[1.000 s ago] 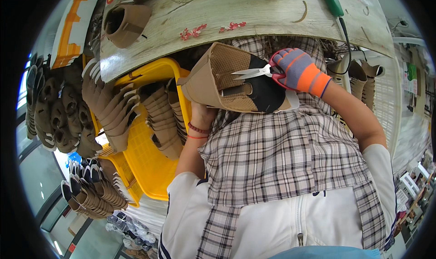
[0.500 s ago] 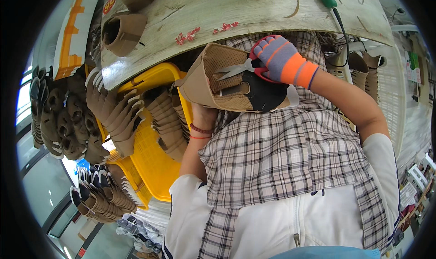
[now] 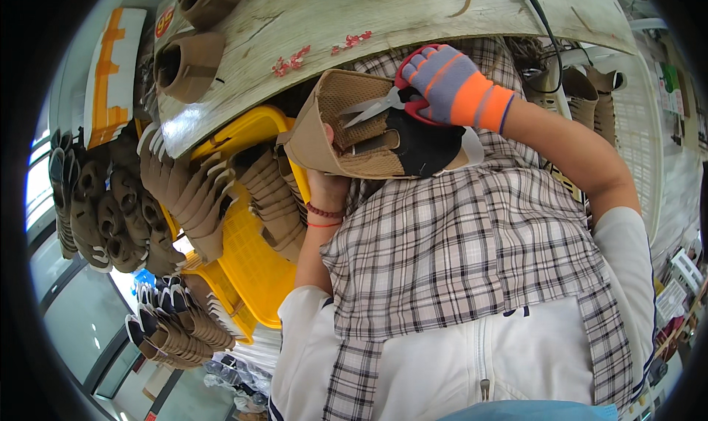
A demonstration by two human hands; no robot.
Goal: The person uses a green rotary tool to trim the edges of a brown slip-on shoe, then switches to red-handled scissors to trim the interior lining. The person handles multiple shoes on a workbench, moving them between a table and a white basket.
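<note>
A tan shoe upper [image 3: 346, 129] with a mesh lining and a black heel part is held up below the edge of the wooden table [image 3: 413, 11]. My left hand [image 3: 330, 179] grips it from underneath; mostly the thumb and the wrist with its red bracelets show. My right hand [image 3: 450, 87], in a grey and orange glove, is closed on red-handled scissors [image 3: 383, 105]. The blades point left, over the upper's mesh inside.
Two finished tan uppers [image 3: 193, 61] stand on the table's left end. A yellow crate [image 3: 258, 266] at my left holds stacked tan uppers, with more stacks beside it. A green-handled tool with a black cable [image 3: 538, 15] lies at the table's right.
My right hand with the scissors has moved left and down, from the upper's right edge onto its mesh inside. The view has tilted a little.
</note>
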